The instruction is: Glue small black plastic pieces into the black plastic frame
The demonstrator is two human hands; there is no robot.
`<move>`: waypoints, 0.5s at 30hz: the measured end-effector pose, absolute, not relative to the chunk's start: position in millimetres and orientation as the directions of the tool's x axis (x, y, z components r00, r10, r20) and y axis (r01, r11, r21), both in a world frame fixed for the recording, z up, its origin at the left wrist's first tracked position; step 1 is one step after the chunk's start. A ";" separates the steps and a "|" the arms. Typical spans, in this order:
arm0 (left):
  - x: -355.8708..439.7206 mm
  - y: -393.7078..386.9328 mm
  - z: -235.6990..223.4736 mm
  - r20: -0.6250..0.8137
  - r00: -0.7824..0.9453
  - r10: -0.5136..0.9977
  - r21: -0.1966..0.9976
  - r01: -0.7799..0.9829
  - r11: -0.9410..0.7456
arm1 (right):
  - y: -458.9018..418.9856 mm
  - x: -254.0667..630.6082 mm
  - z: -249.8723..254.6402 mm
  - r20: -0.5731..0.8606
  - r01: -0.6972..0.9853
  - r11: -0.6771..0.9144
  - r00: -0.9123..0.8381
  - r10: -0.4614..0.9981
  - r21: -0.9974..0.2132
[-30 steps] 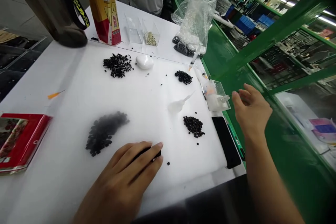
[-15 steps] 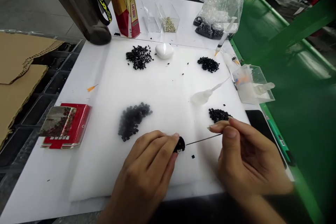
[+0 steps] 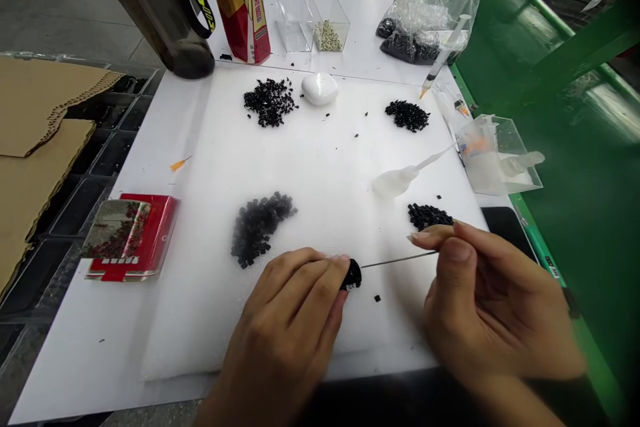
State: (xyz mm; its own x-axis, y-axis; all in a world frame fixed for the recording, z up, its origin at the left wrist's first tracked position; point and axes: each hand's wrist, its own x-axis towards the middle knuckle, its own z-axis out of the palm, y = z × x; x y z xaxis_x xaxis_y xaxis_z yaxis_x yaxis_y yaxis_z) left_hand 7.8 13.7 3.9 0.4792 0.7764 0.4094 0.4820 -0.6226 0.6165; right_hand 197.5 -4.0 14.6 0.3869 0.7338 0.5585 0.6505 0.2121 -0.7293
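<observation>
My left hand (image 3: 295,320) is closed on a small round black part (image 3: 354,275) and keeps it low over the white foam sheet (image 3: 320,167); most of the part is hidden by the fingers. Between thumb and fingers of my right hand (image 3: 485,300) is a thin metal rod (image 3: 400,259), its tip at or very close to the black part's edge. A single black square chip (image 3: 377,298) lies just right of the part. Beyond my right fingers sits a pile of black square pieces (image 3: 429,216). A pile of dark grey squares (image 3: 260,230) lies left of centre.
Further back are two piles of tiny black pieces (image 3: 270,103) (image 3: 407,116), a white lump (image 3: 319,89) and a dropper bottle (image 3: 397,180). A syringe (image 3: 443,57), clear boxes (image 3: 329,33), a flask (image 3: 170,20), a drink bottle (image 3: 243,10) and a cigarette pack (image 3: 157,227) stand around the foam.
The whole scene has shifted slightly in the view, mostly rightward, as the camera moved. Both hands keep their grips, and the rod's tip stays at the black part.
</observation>
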 end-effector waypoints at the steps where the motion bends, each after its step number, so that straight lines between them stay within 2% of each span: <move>1: 7.9 14.0 3.8 0.408 0.478 0.778 0.619 0.482 -0.620 | -3.4 196.5 13.7 0.567 0.648 0.224 0.386 0.727 -0.728; 13: 7.6 12.3 3.2 0.390 0.489 0.780 0.613 0.494 -0.616 | -5.8 193.0 16.9 0.558 0.647 0.274 0.284 0.779 -0.712; 15: 6.9 12.9 3.2 0.390 0.498 0.774 0.600 0.500 -0.624 | -14.5 198.3 18.8 0.554 0.688 0.234 0.288 0.781 -0.687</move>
State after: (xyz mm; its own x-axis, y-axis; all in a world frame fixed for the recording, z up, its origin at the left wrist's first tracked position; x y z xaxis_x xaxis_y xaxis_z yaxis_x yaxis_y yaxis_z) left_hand 6.9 12.9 3.2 0.4985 0.7745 0.3895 0.5003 -0.6239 0.6003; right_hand 198.3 -14.5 18.8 0.2879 0.7809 0.5543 0.6881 0.2339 -0.6869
